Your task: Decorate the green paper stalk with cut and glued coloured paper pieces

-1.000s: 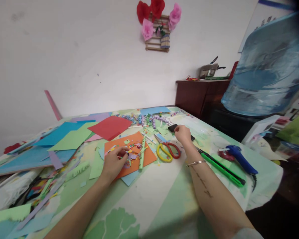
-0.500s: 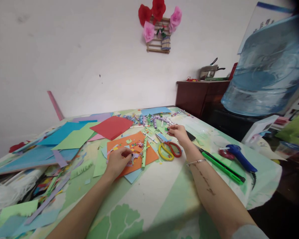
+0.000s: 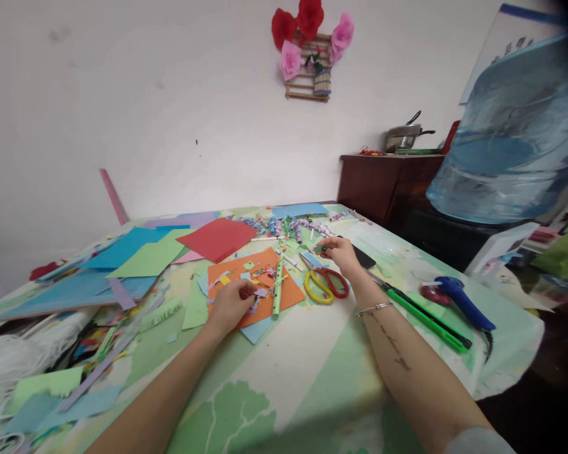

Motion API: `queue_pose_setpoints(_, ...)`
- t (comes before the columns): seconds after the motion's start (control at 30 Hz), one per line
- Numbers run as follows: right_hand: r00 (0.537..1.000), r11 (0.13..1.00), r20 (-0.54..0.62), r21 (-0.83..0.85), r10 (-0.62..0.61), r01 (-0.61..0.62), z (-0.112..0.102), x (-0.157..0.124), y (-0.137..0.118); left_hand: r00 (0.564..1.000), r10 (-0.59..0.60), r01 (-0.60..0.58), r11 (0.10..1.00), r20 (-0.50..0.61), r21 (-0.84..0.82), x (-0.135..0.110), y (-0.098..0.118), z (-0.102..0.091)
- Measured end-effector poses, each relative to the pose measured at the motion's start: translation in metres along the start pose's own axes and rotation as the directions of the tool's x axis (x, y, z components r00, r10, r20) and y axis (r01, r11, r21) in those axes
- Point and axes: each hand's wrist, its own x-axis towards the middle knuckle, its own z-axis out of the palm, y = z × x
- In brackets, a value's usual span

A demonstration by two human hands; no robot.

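My left hand (image 3: 230, 307) is closed, fingertips pinched on a small purple paper scrap (image 3: 261, 292) just above an orange paper sheet (image 3: 291, 295). Bits of coloured paper (image 3: 268, 273) are scattered over that sheet. Beside the fingertips, a rolled light-green paper tube (image 3: 278, 287) with dark marks lies across it. Farther off to the right, my right hand (image 3: 341, 253) is also closed, its fingertips together at a tiny green piece (image 3: 319, 249), probably paper. Scissors (image 3: 319, 285) with one yellow and one red handle loop lie between the hands, close to my right wrist.
A green utility knife (image 3: 428, 318) and blue glue gun (image 3: 461, 302) lie at right. Curled paper strips (image 3: 288, 226) and a red sheet (image 3: 218, 239) are behind. Coloured sheets (image 3: 146, 255) and white cord (image 3: 23, 347) cover the left. A dark phone (image 3: 363, 253) lies behind my right hand.
The whole view has shifted a little, so everything sits slightly farther right. The purple scrap shows more clearly at my left fingertips. My right hand stays in nearly the same place.
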Motion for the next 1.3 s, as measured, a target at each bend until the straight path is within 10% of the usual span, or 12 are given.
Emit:
queue_pose_setpoints(0.47,0.999,0.998,-0.035,-0.060,0.028,-0.030,0.001,0.003,0.007,0.985,0.110,-0.085,0.981,-0.135,0.176,0.005,-0.005,-0.002)
queue_pose_setpoints(0.83,0.997,0.967,-0.009,-0.246,-0.072,0.068,0.008,0.004,0.021,0.998,0.014,-0.014,1.000,-0.065,-0.007,0.001,-0.004,0.003)
queue_pose_setpoints(1.0,0.993,0.927,-0.057,-0.368,-0.099,0.072,0.008,0.007,0.024,0.977,0.140,-0.107,0.975,-0.163,0.196,0.004,-0.007,0.001)
queue_pose_setpoints(1.3,0.924,0.822,-0.265,-0.563,-0.275,0.083,0.004,0.001,0.012,0.941,0.109,-0.009,0.954,-0.319,0.299,0.028,-0.031,-0.044)
